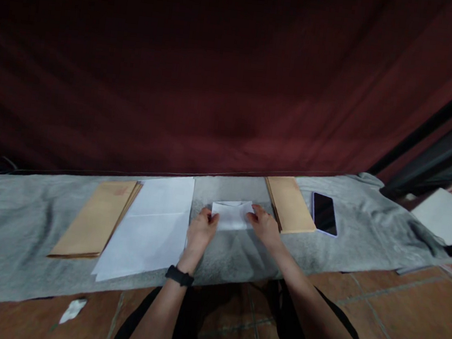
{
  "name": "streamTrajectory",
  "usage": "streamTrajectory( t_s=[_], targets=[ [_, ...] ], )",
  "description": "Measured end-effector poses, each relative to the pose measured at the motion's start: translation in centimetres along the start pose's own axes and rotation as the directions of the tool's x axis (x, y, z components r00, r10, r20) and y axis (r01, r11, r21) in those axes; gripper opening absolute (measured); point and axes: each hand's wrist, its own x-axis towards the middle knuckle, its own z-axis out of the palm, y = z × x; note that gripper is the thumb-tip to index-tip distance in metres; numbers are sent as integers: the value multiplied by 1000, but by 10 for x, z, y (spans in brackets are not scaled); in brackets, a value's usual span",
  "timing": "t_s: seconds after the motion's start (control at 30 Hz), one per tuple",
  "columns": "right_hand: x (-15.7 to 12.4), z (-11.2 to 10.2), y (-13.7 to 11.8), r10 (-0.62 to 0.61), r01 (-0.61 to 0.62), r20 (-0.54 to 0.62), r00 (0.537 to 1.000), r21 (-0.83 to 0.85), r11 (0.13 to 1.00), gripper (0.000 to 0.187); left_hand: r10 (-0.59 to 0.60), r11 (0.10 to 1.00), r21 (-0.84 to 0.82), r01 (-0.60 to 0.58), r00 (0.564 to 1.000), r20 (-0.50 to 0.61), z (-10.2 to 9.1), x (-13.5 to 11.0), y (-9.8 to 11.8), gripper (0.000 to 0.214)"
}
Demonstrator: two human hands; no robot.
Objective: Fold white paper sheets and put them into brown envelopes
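A folded sheet of white paper [232, 217] is held between my two hands, just above or on the grey cloth. My left hand [201, 231] pinches its left edge, thumb toward the paper. On the right edge, my right hand [263, 225] grips with thumb and fingers. Along the top of the paper a loose flap or layer shows. Left of my left hand lies a stack of white paper sheets [154, 226] with a crease across it. Close to the right hand is a stack of brown envelopes [292, 205].
Another stack of brown envelopes [96, 217] lies at the left. A phone [325, 213] rests right of the envelopes. The grey cloth [374, 230] covers the long surface, with a dark red curtain [234, 94] behind. A crumpled white scrap [73, 310] lies on the tiled floor.
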Motion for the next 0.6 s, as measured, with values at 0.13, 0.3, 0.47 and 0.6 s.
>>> streamTrajectory(
  t_s=[0.13, 0.3, 0.47, 0.6],
  targets=[
    [-2, -2, 0, 11, -10, 11, 1000, -27, 1000, 40, 37, 999, -39, -34, 997, 71, 0, 3, -7, 14],
    [-6, -4, -2, 41, -39, 16, 999, -92, 995, 41, 42, 999, -20, -41, 997, 68, 0, 4, -8, 17],
    [-9, -3, -7, 70, -71, -9, 997, -141, 987, 41, 26, 999, 47, -26, 1000, 8, 1, -2, 4, 21],
    [-10, -3, -10, 101, -105, -29, 994, -187, 977, 42, 6, 989, 148, -2, 1000, -29, 2, -7, 13, 24]
  ],
)
